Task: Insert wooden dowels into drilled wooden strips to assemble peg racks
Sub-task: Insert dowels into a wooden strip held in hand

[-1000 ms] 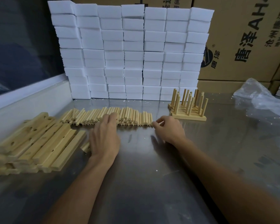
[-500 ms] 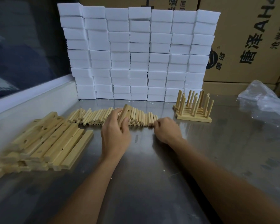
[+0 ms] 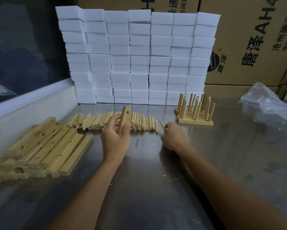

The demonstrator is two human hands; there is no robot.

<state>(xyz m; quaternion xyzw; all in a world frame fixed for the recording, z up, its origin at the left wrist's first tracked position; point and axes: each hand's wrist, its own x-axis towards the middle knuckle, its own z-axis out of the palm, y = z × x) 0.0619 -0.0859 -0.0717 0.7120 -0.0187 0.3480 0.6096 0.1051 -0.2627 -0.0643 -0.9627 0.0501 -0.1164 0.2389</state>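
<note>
The left hand (image 3: 116,138) is gripping 1 drilled wooden strip (image 3: 124,119), fingers and thumb curled around its lower part, and is holding it nearly upright just above the row of dowels (image 3: 112,122), with 1 round hole showing near its upper end. The right hand (image 3: 173,136) is pinching 1 dowel (image 3: 161,125) between its fingertips, the stick tilting up and to the left, just beside the right end of the row and apart from the strip. The row of loose dowels is lying side by side across the steel table (image 3: 156,188), beyond both hands. A pile of strips (image 3: 39,150) is lying at the left of the table, several showing drilled holes. A stack of finished racks (image 3: 195,112), pegs standing upright, is sitting to the right of the row, near the far edge. Behind all this, a wall of white foam blocks (image 3: 137,55) is standing, with cardboard boxes (image 3: 255,39) behind it and a crumpled clear plastic bag (image 3: 268,102) lying at the far right.
</note>
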